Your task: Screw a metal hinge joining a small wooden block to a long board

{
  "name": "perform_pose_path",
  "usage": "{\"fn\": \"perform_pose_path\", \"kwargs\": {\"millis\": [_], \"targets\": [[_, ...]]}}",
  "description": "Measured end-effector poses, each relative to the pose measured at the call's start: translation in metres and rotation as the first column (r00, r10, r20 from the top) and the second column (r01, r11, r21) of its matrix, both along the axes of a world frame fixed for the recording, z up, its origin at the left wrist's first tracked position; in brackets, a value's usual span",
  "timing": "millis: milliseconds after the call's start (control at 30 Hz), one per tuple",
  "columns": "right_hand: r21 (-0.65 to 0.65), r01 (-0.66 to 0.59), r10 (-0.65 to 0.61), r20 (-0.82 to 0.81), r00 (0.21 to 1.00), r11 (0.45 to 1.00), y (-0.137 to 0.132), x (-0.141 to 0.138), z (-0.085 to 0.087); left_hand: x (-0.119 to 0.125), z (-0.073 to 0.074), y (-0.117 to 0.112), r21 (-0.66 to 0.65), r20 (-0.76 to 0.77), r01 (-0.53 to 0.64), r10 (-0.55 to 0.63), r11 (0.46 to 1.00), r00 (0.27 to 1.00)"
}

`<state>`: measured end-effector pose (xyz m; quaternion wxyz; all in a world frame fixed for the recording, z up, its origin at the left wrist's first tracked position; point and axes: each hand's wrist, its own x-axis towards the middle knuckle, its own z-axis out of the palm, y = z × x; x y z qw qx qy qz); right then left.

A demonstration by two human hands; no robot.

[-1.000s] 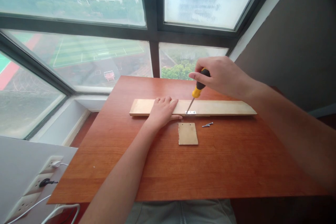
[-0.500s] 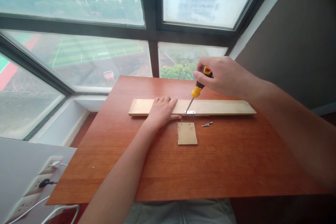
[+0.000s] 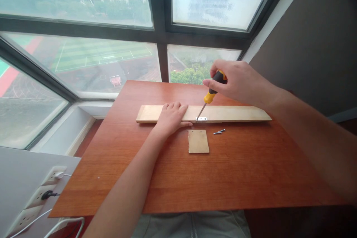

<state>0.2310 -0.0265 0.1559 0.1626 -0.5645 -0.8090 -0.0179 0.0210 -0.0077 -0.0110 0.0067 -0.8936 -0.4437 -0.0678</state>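
A long pale wooden plank (image 3: 234, 113) lies across the reddish wooden table (image 3: 195, 178). My left hand (image 3: 170, 117) lies flat on the plank, fingers stretched out, pressing it down. My right hand (image 3: 237, 81) is closed round the black and yellow handle of a screwdriver (image 3: 210, 95). The screwdriver's tip rests on a small metal hinge plate (image 3: 202, 119) at the plank's near edge. A small square piece of wood (image 3: 198, 141) with two holes lies just in front of the hinge. Two loose screws (image 3: 219, 132) lie to its right.
Large windows stand behind the table's far edge. A dark wall runs along the right side. At the lower left a white power strip (image 3: 36, 199) holds plugs with white cables (image 3: 64, 223). My lap shows below the table's near edge.
My right hand has turned slightly on the screwdriver handle while the tip stays on the hinge plate. The left hand and plank have not moved.
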Motion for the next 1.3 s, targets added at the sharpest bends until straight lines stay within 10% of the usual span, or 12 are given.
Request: {"fn": "perform_pose_path", "kwargs": {"millis": [1300], "targets": [[-0.153,-0.050,0.035,-0.102,0.994,0.987,0.026,0.015,0.000,0.000,-0.001,0.000,-0.012,0.015,-0.001,0.001,1.000,1.000]]}}
